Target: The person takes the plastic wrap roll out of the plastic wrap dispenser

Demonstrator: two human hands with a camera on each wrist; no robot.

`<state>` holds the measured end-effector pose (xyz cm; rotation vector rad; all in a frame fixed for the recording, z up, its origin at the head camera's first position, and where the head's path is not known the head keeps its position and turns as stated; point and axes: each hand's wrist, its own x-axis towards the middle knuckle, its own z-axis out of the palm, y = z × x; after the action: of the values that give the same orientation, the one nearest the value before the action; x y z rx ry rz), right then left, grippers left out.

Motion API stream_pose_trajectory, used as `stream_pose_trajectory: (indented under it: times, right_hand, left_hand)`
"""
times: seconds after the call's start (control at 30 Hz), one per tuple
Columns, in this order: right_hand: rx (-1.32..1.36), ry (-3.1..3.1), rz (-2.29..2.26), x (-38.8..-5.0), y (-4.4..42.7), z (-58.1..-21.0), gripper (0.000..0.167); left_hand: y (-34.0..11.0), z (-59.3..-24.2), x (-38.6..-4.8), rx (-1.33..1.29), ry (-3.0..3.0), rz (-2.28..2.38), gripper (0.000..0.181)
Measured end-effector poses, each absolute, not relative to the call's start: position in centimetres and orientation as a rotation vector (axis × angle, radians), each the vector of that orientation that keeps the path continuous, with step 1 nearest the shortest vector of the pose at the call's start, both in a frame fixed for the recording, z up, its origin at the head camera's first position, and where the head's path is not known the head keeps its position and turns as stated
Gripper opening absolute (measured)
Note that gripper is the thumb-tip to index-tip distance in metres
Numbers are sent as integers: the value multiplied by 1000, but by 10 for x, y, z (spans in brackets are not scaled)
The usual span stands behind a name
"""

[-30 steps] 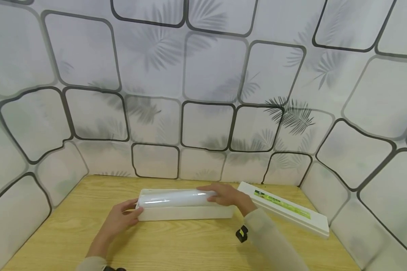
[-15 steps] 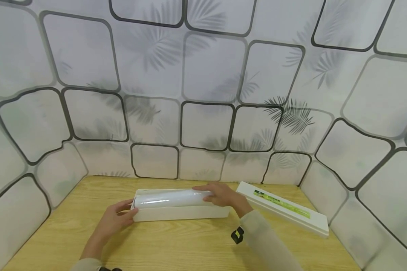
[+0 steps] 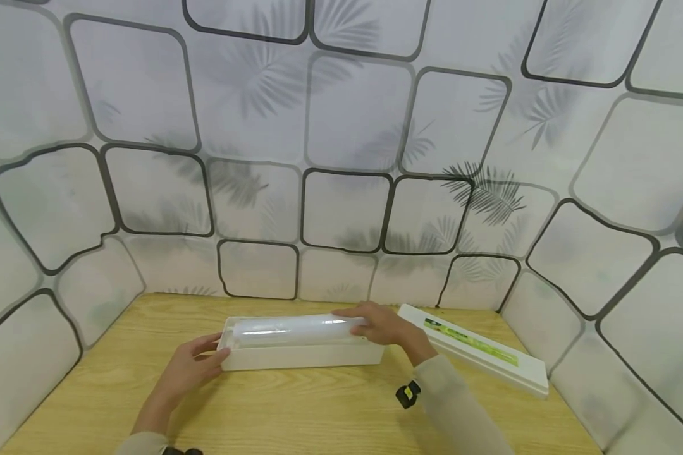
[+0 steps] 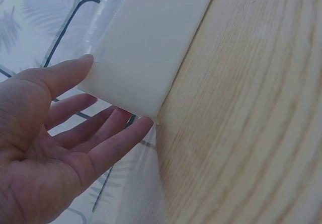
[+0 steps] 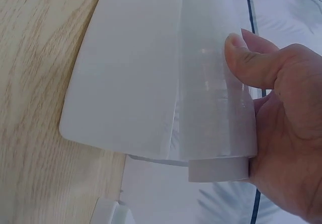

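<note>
A roll of clear plastic film [image 3: 296, 330] lies lengthwise in an open-topped white box [image 3: 301, 358] on the table. My right hand [image 3: 382, 323] grips the roll's right end, thumb on the near side and fingers over the far side. In the right wrist view, the pale core [image 5: 219, 169] sticks out of the film beside my palm, past the box's end. At the box's left end my left hand [image 3: 190, 365] holds the corner, its thumb [image 4: 75, 73] at the upper edge and other fingers along the end wall.
Right of the box a long white lid [image 3: 475, 347] with a green label lies slantwise on the wooden table [image 3: 296, 411]. Patterned wall covering [image 3: 341, 208] rises behind and at both sides. A dark wrist device [image 3: 408, 394] hangs under the right sleeve.
The box slid slightly left with both hands at first. Since then the roll has shifted right with my right hand, and a gap shows at the box's left end.
</note>
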<state>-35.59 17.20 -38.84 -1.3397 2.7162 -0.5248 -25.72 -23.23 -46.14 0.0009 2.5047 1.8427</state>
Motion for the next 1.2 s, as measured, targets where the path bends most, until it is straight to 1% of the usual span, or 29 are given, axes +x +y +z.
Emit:
stream_pose_trajectory:
  times: [0.13, 0.33, 0.9, 1.1, 1.2]
  right_hand:
    - [-1352, 2713, -546, -355, 178, -389, 49]
    - [-1288, 2726, -614, -348, 192, -389, 48]
    - [-1338, 2759, -718, -332, 237, -383, 46]
    - [-1288, 2757, -790, -324, 255, -383, 45]
    - [-1309, 2738, -826, -322, 264, -384, 44]
  left_hand:
    - [-233, -461, -257, -2, 2511, 1839, 63]
    - [-233, -460, -257, -6, 2513, 1830, 63]
    - [-233, -462, -259, -21, 2516, 1833, 64]
    - [-234, -464, -260, -14, 2512, 1832, 64]
    - [-233, -464, -259, -12, 2507, 1839, 65]
